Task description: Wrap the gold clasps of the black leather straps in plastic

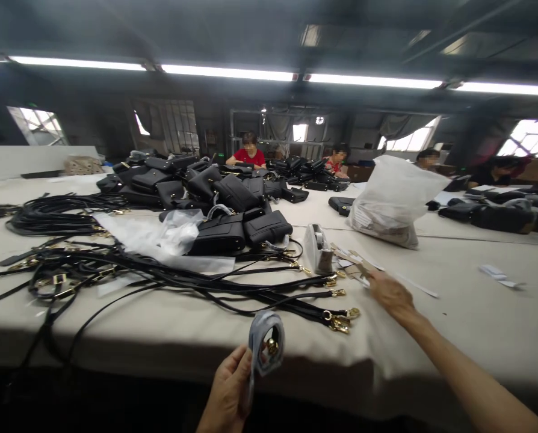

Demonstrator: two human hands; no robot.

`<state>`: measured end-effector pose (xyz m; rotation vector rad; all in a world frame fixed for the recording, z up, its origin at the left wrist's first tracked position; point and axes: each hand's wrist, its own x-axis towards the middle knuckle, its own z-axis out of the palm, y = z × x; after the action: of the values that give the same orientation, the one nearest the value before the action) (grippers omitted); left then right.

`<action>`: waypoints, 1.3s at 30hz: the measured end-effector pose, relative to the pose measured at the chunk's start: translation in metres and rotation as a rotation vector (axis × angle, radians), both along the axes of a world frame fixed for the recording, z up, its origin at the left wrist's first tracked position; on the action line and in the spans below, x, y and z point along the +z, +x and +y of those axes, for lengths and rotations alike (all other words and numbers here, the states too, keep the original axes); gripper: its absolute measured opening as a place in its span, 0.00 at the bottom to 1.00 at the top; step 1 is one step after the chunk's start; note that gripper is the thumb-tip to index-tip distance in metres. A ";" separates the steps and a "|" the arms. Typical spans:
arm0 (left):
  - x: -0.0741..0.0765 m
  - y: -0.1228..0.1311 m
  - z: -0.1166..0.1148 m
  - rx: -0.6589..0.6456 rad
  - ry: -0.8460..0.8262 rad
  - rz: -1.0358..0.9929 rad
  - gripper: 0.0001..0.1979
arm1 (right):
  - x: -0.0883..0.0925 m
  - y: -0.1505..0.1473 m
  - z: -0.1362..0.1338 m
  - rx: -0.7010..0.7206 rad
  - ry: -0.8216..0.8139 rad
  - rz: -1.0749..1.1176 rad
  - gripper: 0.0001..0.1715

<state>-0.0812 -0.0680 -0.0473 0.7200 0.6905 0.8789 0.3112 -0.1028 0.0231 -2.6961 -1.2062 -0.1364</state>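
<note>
My left hand (230,385) is closed around a coiled strap (266,343) in clear plastic wrap, held up in front of the table edge. A gold metal fitting (272,346) shows in the middle of the coil. On the right, my right hand (392,294) reaches over the table, fingers closed on a piece of brown card (363,269) among several loose brown and white pieces. Just left of these pieces stands a tape dispenser (318,249). Black straps (251,288) with gold clasps (340,325) lie between my hands, their ends pointing right.
Black handbags (237,192) are heaped beyond the straps, with crumpled clear plastic (170,237) beside them. A full white plastic bag (393,201) stands behind my right hand. White slips (499,275) lie farther right. Several people (250,153) sit across the table (467,325).
</note>
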 end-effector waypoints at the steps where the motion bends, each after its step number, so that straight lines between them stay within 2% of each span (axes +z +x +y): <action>1: 0.006 -0.002 -0.001 -0.008 -0.014 -0.042 0.22 | 0.003 -0.003 -0.007 -0.009 0.071 0.002 0.20; 4: 0.021 -0.006 -0.005 0.013 -0.082 -0.181 0.19 | 0.011 -0.024 -0.024 0.038 0.239 0.082 0.26; 6: 0.027 -0.003 -0.006 0.041 -0.118 -0.244 0.21 | 0.015 -0.053 -0.034 0.165 0.335 0.233 0.29; 8: 0.029 0.002 -0.008 0.041 -0.115 -0.272 0.22 | 0.016 -0.091 -0.040 0.375 0.405 0.478 0.29; 11: 0.029 0.010 -0.011 0.009 -0.037 -0.265 0.24 | 0.015 -0.145 -0.041 0.648 0.280 0.695 0.20; 13: 0.028 0.012 -0.014 -0.019 0.028 -0.243 0.26 | 0.015 -0.169 -0.037 0.719 0.146 0.722 0.19; 16: 0.025 0.013 -0.017 -0.029 0.093 -0.183 0.28 | 0.017 -0.184 -0.031 0.776 0.023 0.658 0.20; 19: 0.022 0.010 -0.018 -0.003 0.164 -0.097 0.29 | 0.021 -0.184 -0.032 0.777 -0.020 0.540 0.18; 21: 0.020 0.010 -0.019 0.004 0.249 -0.033 0.29 | 0.024 -0.181 -0.034 0.724 -0.024 0.575 0.19; 24: 0.019 0.012 -0.023 -0.017 0.370 0.047 0.30 | 0.022 -0.181 -0.036 0.621 -0.041 0.969 0.19; 26: 0.019 0.015 -0.026 -0.034 0.403 0.064 0.32 | 0.017 -0.187 -0.038 0.567 0.017 1.238 0.21; 28: 0.020 0.017 -0.027 -0.070 0.412 0.082 0.33 | 0.010 -0.195 -0.040 0.541 0.121 1.338 0.26; 31: 0.024 0.014 -0.027 -0.141 0.419 0.147 0.29 | 0.004 -0.207 -0.048 0.597 0.191 1.270 0.23; 34: 0.031 0.006 -0.024 -0.203 0.482 0.254 0.22 | 0.002 -0.209 -0.056 0.697 0.138 1.296 0.17; 36: 0.038 0.003 -0.023 -0.214 0.566 0.361 0.18 | -0.001 -0.205 -0.059 0.635 0.122 1.435 0.18; 39: 0.046 0.003 -0.022 -0.193 0.655 0.478 0.14 | -0.010 -0.200 -0.058 0.436 0.243 1.583 0.23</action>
<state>-0.0778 -0.0904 -0.0014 1.5926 0.7366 0.7566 0.1109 -0.1609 0.0131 -1.3726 -0.9379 1.4361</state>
